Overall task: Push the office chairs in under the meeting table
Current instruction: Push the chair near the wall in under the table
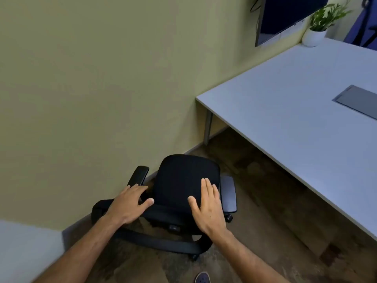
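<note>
A black office chair (183,176) stands on the floor below me, next to the green wall and well clear of the white meeting table (295,111) at the right. Its curved backrest (159,244) is nearest me. My left hand (128,205) hovers above the backrest's left end, fingers spread, near the left armrest (138,175). My right hand (208,207) is flat and open over the seat's right rear, beside the right armrest (229,193). Neither hand grips anything.
A table leg (208,125) stands at the table's near left corner. A grey cable hatch (359,101) is set in the tabletop. A potted plant (318,27) and a wall screen (285,15) are at the far end. My shoe (202,277) shows at the bottom.
</note>
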`<control>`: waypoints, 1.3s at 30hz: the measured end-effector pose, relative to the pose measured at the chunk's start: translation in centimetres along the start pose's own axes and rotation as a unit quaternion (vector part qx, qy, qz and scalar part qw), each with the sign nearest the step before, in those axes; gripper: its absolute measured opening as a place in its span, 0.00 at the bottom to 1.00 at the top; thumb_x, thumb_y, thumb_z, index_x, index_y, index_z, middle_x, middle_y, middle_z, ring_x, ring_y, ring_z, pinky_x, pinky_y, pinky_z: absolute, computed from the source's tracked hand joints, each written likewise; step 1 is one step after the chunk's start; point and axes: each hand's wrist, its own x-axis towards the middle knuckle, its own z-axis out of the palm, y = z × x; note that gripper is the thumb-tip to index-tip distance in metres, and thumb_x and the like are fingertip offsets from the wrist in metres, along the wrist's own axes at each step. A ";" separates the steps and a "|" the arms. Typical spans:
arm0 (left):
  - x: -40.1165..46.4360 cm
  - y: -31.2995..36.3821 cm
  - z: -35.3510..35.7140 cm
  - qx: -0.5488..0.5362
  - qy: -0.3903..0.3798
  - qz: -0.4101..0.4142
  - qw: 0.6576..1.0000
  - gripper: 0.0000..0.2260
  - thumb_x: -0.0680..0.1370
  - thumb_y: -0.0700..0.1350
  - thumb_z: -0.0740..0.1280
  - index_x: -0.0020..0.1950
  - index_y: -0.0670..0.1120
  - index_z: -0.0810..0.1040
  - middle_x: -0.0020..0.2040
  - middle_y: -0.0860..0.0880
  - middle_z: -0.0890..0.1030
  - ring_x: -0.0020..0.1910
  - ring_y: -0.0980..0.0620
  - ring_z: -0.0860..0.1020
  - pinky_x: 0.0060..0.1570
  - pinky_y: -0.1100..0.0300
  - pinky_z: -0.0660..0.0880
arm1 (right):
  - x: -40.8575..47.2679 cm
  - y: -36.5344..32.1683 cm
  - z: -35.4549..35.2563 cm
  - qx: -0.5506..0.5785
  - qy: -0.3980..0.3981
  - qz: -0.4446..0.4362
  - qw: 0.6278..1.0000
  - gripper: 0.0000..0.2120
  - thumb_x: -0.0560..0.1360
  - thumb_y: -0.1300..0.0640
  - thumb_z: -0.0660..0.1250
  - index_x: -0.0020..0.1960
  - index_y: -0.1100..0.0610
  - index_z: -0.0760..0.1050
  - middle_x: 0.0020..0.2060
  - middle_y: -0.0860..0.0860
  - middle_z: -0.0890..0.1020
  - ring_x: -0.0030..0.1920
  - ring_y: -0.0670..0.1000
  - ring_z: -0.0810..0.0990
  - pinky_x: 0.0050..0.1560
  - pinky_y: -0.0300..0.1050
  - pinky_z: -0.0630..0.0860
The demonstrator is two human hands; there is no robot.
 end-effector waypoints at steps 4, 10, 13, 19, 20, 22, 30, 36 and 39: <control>-0.1 -2.0 0.4 0.017 -0.061 -0.003 0.998 0.31 0.80 0.67 0.59 0.79 0.53 0.66 0.78 0.52 0.68 0.79 0.51 0.59 0.76 0.52 0.57 | -1.6 -0.4 2.9 -0.024 -0.087 0.010 0.996 0.36 0.83 0.38 0.53 0.83 0.53 0.44 0.83 0.50 0.48 0.82 0.55 0.44 0.79 0.53 0.51; -0.6 -3.3 0.9 0.016 -0.140 -0.018 0.990 0.38 0.74 0.76 0.54 0.78 0.55 0.67 0.79 0.51 0.67 0.79 0.50 0.59 0.75 0.52 0.57 | -2.0 -0.5 4.2 -0.105 -0.179 -0.007 0.978 0.38 0.80 0.32 0.50 0.83 0.51 0.47 0.83 0.49 0.49 0.81 0.56 0.48 0.78 0.59 0.55; -0.6 -3.5 0.8 0.015 -0.183 -0.023 0.983 0.42 0.69 0.80 0.55 0.78 0.58 0.67 0.80 0.49 0.64 0.79 0.46 0.60 0.74 0.49 0.60 | -1.8 -0.3 4.2 -0.153 -0.219 -0.032 0.963 0.41 0.77 0.29 0.51 0.82 0.50 0.51 0.82 0.50 0.53 0.81 0.58 0.52 0.76 0.62 0.58; -0.6 -3.4 0.7 0.040 -0.220 0.017 0.974 0.55 0.58 0.85 0.50 0.79 0.58 0.64 0.79 0.55 0.66 0.77 0.52 0.64 0.73 0.53 0.63 | -1.6 0.8 3.4 -0.211 -0.235 -0.043 0.948 0.29 0.80 0.35 0.55 0.76 0.48 0.67 0.72 0.49 0.74 0.69 0.57 0.73 0.65 0.56 0.71; -0.7 -3.2 0.9 0.042 -0.215 0.018 0.976 0.53 0.60 0.85 0.51 0.79 0.57 0.64 0.78 0.56 0.67 0.76 0.53 0.65 0.73 0.53 0.63 | -1.5 1.2 2.9 -0.214 -0.235 -0.037 0.948 0.26 0.81 0.37 0.56 0.74 0.47 0.69 0.70 0.49 0.77 0.67 0.57 0.75 0.63 0.55 0.72; -0.7 -2.8 1.6 0.039 -0.191 0.013 0.981 0.45 0.68 0.81 0.58 0.78 0.57 0.67 0.77 0.56 0.70 0.74 0.53 0.69 0.71 0.52 0.66 | -1.3 2.0 1.9 -0.228 -0.231 -0.026 0.945 0.22 0.81 0.41 0.57 0.71 0.46 0.72 0.67 0.49 0.79 0.65 0.58 0.77 0.61 0.54 0.73; -2.0 -1.8 2.6 0.031 -0.121 0.011 0.992 0.21 0.79 0.63 0.64 0.69 0.59 0.78 0.59 0.54 0.84 0.56 0.51 0.81 0.56 0.54 0.76 | -2.0 4.8 -0.2 -0.278 -0.187 0.002 0.942 0.18 0.81 0.41 0.57 0.60 0.50 0.79 0.57 0.54 0.83 0.58 0.61 0.80 0.55 0.53 0.75; -4.2 -2.0 3.8 0.057 -0.052 -0.017 0.997 0.25 0.76 0.66 0.59 0.68 0.59 0.79 0.61 0.52 0.84 0.58 0.48 0.81 0.54 0.54 0.76 | -4.7 5.9 -0.8 -0.269 -0.156 0.025 0.950 0.19 0.81 0.42 0.57 0.60 0.52 0.79 0.57 0.54 0.82 0.58 0.60 0.80 0.55 0.54 0.75; -5.4 -1.1 4.9 0.060 -0.039 -0.016 0.997 0.27 0.75 0.68 0.57 0.66 0.58 0.81 0.60 0.52 0.84 0.57 0.47 0.81 0.53 0.54 0.77 | -6.8 6.9 -0.9 -0.265 -0.134 0.041 0.954 0.19 0.81 0.41 0.57 0.59 0.53 0.79 0.55 0.54 0.82 0.56 0.60 0.80 0.53 0.54 0.75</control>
